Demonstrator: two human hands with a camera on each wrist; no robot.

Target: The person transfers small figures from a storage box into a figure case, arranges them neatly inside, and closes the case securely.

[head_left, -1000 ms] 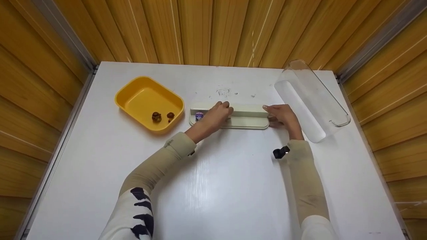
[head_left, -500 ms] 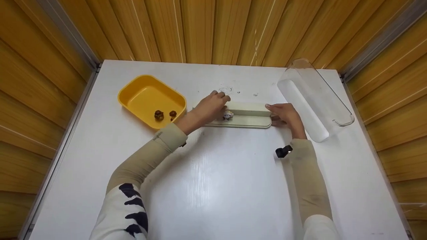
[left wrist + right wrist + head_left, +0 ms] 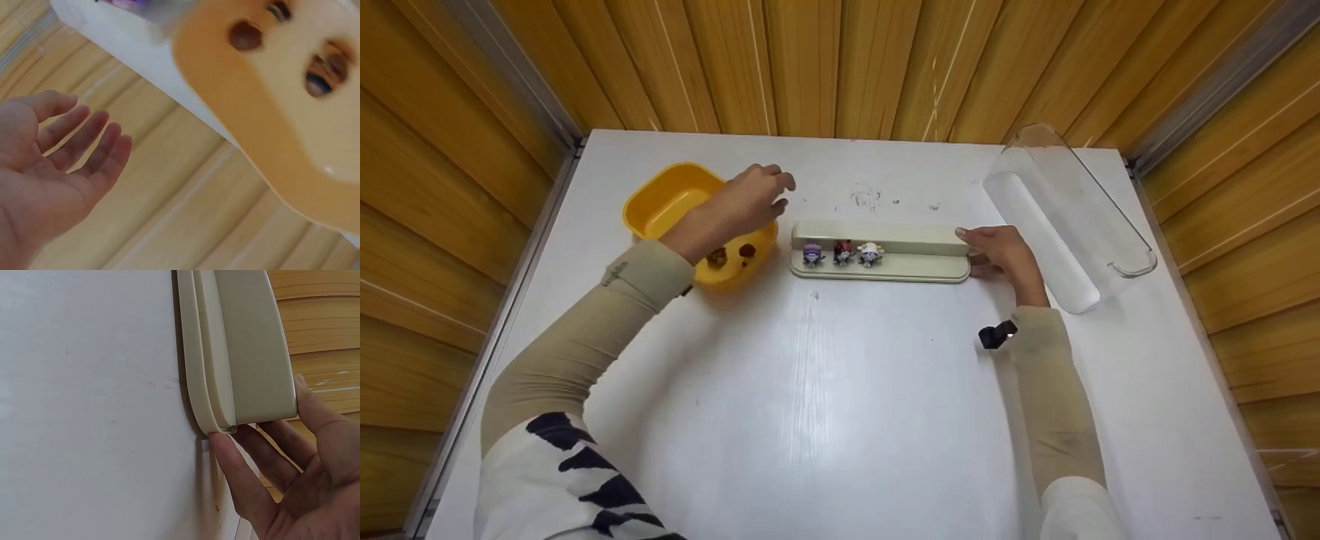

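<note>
Left hand hovers over yellow tray, fingers spread and relaxed, palm empty; the left wrist view shows the same hand open, holding nothing. Right under it, at the tray's near edge, sit two small brown figures, seen blurred in the wrist view too.

Right hand rests at the right end of cream stand. Right wrist view: thumb touches the stand's base rim, straight fingers lie against its end and back. Light steadying touch, not a curled grip.

On the stand's lower step, left of the right hand and right of the left hand, three tiny figures stand in a row: purple figure, dark red figure, white figure, close together, upright.

Beyond the right hand, to its right, clear plastic cover lies on its side on white table, apart from the stand. Small black camera on the right wrist.
</note>
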